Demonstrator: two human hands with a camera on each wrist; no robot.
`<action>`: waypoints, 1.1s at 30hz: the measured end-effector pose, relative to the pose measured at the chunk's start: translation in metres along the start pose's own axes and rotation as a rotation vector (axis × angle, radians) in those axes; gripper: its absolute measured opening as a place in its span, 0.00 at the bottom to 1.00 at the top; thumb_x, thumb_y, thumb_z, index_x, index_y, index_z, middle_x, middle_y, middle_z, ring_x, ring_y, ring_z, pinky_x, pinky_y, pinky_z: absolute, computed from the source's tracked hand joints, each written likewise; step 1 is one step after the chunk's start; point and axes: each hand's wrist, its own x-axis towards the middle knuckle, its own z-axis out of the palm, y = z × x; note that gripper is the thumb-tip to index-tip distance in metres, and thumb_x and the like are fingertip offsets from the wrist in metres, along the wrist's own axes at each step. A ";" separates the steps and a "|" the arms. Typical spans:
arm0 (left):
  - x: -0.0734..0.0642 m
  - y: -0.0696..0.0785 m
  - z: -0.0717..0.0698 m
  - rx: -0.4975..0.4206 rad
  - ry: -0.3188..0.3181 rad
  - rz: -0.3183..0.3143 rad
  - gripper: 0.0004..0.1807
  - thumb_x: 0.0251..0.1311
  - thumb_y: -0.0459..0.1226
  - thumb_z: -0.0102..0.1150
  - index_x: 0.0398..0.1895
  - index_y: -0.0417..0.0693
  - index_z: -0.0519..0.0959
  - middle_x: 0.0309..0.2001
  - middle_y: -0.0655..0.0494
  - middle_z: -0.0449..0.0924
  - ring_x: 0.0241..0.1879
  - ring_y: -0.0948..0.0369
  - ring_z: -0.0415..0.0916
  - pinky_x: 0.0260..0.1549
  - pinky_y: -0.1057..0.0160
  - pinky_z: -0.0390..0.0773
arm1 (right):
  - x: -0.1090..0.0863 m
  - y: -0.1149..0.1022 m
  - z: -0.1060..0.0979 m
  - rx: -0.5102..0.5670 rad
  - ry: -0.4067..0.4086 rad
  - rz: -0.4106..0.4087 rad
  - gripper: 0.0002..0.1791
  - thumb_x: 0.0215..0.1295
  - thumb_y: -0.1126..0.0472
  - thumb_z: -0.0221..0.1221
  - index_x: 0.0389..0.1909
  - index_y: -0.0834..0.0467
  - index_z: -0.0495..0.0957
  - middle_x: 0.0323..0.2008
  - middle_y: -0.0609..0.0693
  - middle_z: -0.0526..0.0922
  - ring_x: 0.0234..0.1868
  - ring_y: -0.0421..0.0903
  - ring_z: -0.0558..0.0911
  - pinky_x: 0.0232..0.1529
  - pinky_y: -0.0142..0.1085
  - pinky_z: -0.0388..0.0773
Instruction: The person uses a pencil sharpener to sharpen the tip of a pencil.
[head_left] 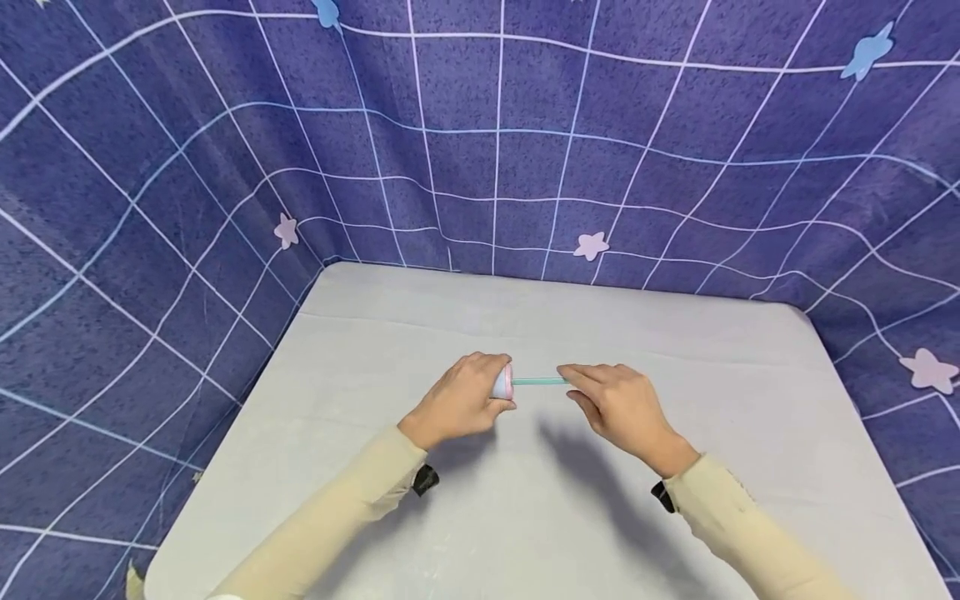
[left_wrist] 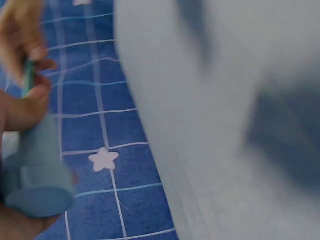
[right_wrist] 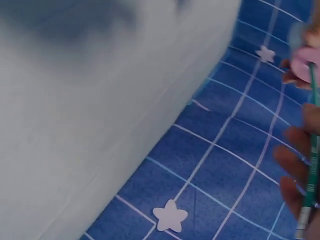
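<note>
My left hand (head_left: 463,398) grips a light-blue, cylinder-shaped pencil sharpener (head_left: 499,384) with a pink end, held over the white table. Its round blue base shows below my fingers in the left wrist view, where the sharpener (left_wrist: 40,170) is seen from behind. A green pencil (head_left: 542,381) runs level from the pink end to my right hand (head_left: 621,410), which pinches it between thumb and fingers. In the right wrist view, one end of the pencil (right_wrist: 313,165) is in the hole of the pink face (right_wrist: 302,65); the pale other end points back under my palm.
A white-covered table (head_left: 420,317) lies beneath both hands, which cast shadows on it. Purple-blue curtain cloth (head_left: 465,158) with grid lines and stars hangs along its back and sides. Dark straps (head_left: 425,480) show at both cuffs.
</note>
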 end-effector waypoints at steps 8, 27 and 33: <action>0.014 -0.019 -0.027 -0.383 -0.386 -0.070 0.15 0.52 0.39 0.68 0.41 0.43 0.79 0.29 0.60 0.78 0.27 0.67 0.69 0.27 0.71 0.70 | 0.002 -0.006 0.012 -0.212 0.356 -0.243 0.13 0.68 0.64 0.51 0.43 0.57 0.85 0.34 0.44 0.87 0.24 0.42 0.80 0.21 0.32 0.70; -0.010 -0.002 0.034 0.425 0.236 0.422 0.29 0.43 0.44 0.73 0.48 0.37 0.77 0.41 0.51 0.83 0.39 0.59 0.78 0.42 0.63 0.76 | -0.006 0.017 0.004 1.329 -0.801 0.797 0.14 0.64 0.67 0.55 0.43 0.76 0.78 0.18 0.43 0.81 0.09 0.32 0.59 0.11 0.24 0.54; -0.019 -0.006 0.042 0.381 0.149 0.341 0.29 0.44 0.44 0.72 0.49 0.38 0.77 0.43 0.51 0.83 0.41 0.59 0.80 0.44 0.63 0.78 | -0.011 0.005 0.008 1.142 -0.735 0.735 0.11 0.64 0.66 0.57 0.41 0.70 0.82 0.21 0.46 0.84 0.11 0.34 0.66 0.12 0.25 0.61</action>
